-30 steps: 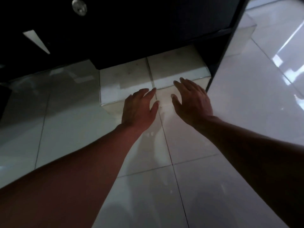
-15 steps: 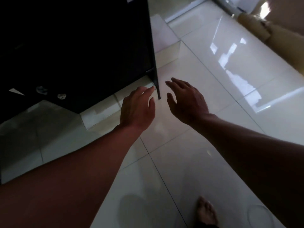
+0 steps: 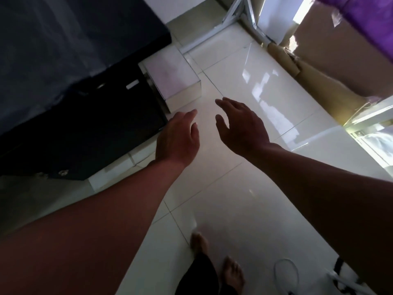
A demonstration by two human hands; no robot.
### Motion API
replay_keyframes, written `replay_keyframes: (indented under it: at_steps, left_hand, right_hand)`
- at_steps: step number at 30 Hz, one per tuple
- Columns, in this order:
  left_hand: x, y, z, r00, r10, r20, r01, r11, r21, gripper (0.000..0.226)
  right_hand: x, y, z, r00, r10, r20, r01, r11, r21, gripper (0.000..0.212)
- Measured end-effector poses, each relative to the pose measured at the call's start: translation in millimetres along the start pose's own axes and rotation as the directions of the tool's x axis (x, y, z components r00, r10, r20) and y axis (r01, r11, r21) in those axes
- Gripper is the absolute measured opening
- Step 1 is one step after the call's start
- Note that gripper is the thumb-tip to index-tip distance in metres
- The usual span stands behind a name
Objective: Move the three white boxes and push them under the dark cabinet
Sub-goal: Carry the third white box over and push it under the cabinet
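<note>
The dark cabinet [image 3: 80, 81] fills the upper left. One white box [image 3: 173, 75] stands on the floor against the cabinet's right side, beyond my hands. The front edges of two white boxes [image 3: 119, 169] show under the cabinet's lower edge, mostly hidden beneath it. My left hand [image 3: 177, 141] hovers open above the floor near the cabinet's front corner, holding nothing. My right hand [image 3: 240, 126] is open beside it, fingers spread, also empty. Both hands are apart from all the boxes.
Glossy white floor tiles [image 3: 244, 199] stretch ahead and right. Brown cardboard boxes [image 3: 319, 56] and a white metal frame [image 3: 238, 15] stand at the upper right, purple cloth [image 3: 365, 15] above them. My bare feet [image 3: 217, 262] are at the bottom, a white cable [image 3: 286, 271] beside them.
My hands have lifted off the two boxes under the cabinet and pulled back. My view has risen and swung right, bringing the third box, my feet and the cardboard into sight.
</note>
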State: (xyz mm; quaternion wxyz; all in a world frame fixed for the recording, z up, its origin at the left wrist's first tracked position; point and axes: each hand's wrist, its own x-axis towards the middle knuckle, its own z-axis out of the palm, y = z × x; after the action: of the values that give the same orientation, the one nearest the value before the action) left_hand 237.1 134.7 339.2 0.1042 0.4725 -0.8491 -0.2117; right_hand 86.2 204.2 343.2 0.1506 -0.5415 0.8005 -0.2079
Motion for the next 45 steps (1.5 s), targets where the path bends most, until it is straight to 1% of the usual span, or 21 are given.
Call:
replay_keyframes:
  at_steps: [4, 7, 9, 13, 16, 18, 21, 24, 26, 29, 33, 36, 40, 45]
  left_hand:
    - [37, 9, 4, 0.999, -0.044, 0.018, 0.045, 0.998, -0.046, 0.043]
    - [54, 21, 9, 0.994, -0.108, -0.007, 0.107, 0.990, -0.095, 0.043]
    - [64, 34, 13, 0.993, -0.119, -0.001, 0.118, 0.986, -0.118, 0.044]
    - [89, 52, 25, 0.982, -0.189, -0.008, 0.185, 0.972, -0.146, 0.043]
    - [116, 63, 36, 0.970, -0.243, -0.023, 0.236, 0.959, -0.157, 0.052]
    - [138, 66, 46, 0.945, -0.325, -0.031, 0.316, 0.934, -0.163, 0.052]
    - [169, 69, 62, 0.897, -0.435, -0.073, 0.420, 0.893, -0.161, 0.046]
    - [201, 76, 73, 0.831, -0.548, -0.096, 0.518, 0.826, -0.223, 0.043]
    - [220, 72, 81, 0.776, -0.622, -0.109, 0.579, 0.769, -0.271, 0.042]
    - [249, 51, 99, 0.718, -0.675, -0.167, 0.605, 0.725, -0.328, 0.043]
    - [279, 2, 127, 0.682, -0.705, -0.193, 0.635, 0.702, -0.322, 0.044]
    - [299, -49, 155, 0.655, -0.727, -0.203, 0.645, 0.679, -0.351, 0.046]
    - [328, -117, 202, 0.646, -0.724, -0.241, 0.608, 0.679, -0.412, 0.055]
    - [368, -183, 251, 0.621, -0.727, -0.292, 0.631, 0.686, -0.363, 0.054]
  right_hand:
    - [38, 10, -9, 1.000, 0.016, 0.023, -0.017, 0.999, 0.032, 0.046]
    - [64, 15, -19, 0.999, 0.007, 0.047, -0.009, 0.999, 0.035, 0.047]
    - [81, 22, -27, 0.998, 0.006, 0.057, -0.008, 0.999, 0.039, 0.047]
    - [119, 34, -32, 0.995, -0.036, 0.097, 0.031, 0.998, 0.058, 0.047]
    - [154, 48, -29, 0.989, -0.089, 0.122, 0.079, 0.993, 0.084, 0.047]
    - [182, 61, -26, 0.982, -0.113, 0.150, 0.098, 0.990, 0.105, 0.047]
    - [213, 84, -22, 0.975, -0.150, 0.165, 0.129, 0.983, 0.134, 0.047]
    - [239, 111, -22, 0.959, -0.184, 0.215, 0.158, 0.979, 0.132, 0.047]
    - [253, 125, -14, 0.956, -0.190, 0.225, 0.161, 0.977, 0.142, 0.047]
    - [281, 138, 11, 0.956, -0.182, 0.231, 0.144, 0.974, 0.173, 0.048]
    - [317, 148, 64, 0.966, -0.122, 0.226, 0.071, 0.972, 0.223, 0.054]
    - [345, 156, 116, 0.966, -0.136, 0.219, 0.081, 0.967, 0.243, 0.059]
    - [385, 166, 192, 0.972, -0.111, 0.209, 0.047, 0.956, 0.290, 0.065]
    - [430, 178, 272, 0.979, -0.058, 0.193, -0.019, 0.928, 0.372, 0.073]
